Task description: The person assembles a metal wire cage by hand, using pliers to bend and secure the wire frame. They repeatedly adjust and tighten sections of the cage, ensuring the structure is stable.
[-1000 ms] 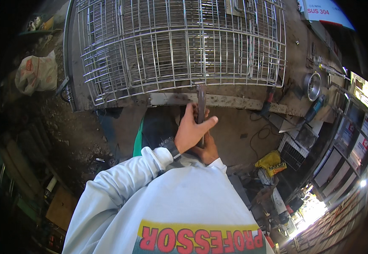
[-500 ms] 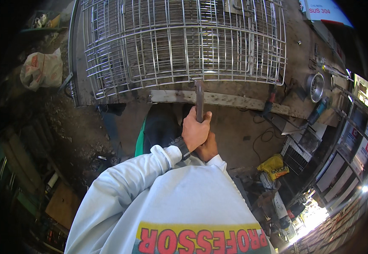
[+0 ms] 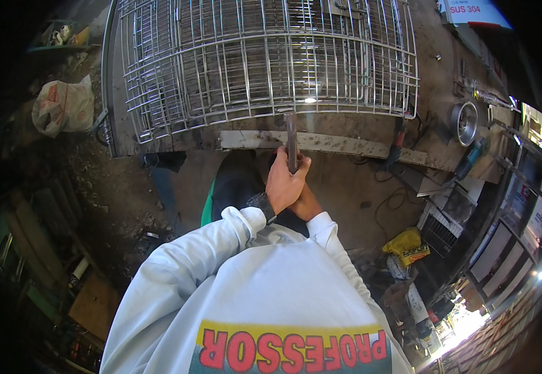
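Note:
My left hand (image 3: 284, 185), with a dark watch at its wrist, is wrapped around a narrow brown metal bar (image 3: 292, 138). The bar's far end meets the near edge of a wire rack (image 3: 271, 75), a stack of shiny metal grids on the workbench. My right hand (image 3: 306, 204) is closed just below and behind the left one. Its fingers are mostly covered, so what it grips does not show. A small bright glint lies on the rack just beyond the bar's tip.
A pale flat strip (image 3: 339, 145) runs along the bench's front edge. On the right lie a red-and-black power tool (image 3: 397, 142), a teal one (image 3: 472, 158), a round metal bowl (image 3: 465, 123) and a yellow bag (image 3: 408, 246). A white plastic bag (image 3: 65, 109) sits at the left.
Both hands have moved slightly up toward the rack with the bar. More of my right forearm shows. A bright glint has appeared on the rack near the bar's tip.

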Available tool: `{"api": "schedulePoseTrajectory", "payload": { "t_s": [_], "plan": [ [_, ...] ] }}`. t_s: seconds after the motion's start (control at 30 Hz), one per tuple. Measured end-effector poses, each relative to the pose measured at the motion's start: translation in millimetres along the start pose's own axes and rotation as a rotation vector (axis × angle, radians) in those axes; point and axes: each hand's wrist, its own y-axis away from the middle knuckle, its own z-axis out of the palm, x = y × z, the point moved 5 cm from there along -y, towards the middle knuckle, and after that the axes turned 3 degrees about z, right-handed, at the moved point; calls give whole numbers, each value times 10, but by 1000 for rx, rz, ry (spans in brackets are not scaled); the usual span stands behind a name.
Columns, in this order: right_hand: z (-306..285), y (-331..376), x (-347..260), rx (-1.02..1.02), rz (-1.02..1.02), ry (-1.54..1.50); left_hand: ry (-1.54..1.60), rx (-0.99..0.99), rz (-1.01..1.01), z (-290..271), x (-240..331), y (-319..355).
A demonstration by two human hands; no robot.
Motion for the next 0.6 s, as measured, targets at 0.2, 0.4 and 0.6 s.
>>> {"api": "schedulePoseTrajectory", "payload": {
  "t_s": [0.2, 0.4, 0.6],
  "plan": [
    [-38, -76, 7, -136, -32, -8, -26, -29, -46, 12, -86, -36],
    [-49, -144, 17, -126, -68, 97, -68, -28, -3, 6, -148, -81],
    [-80, -189, 72, -49, -161, 147, -77, 30, 77, 7, -171, -125]
  ]
}}
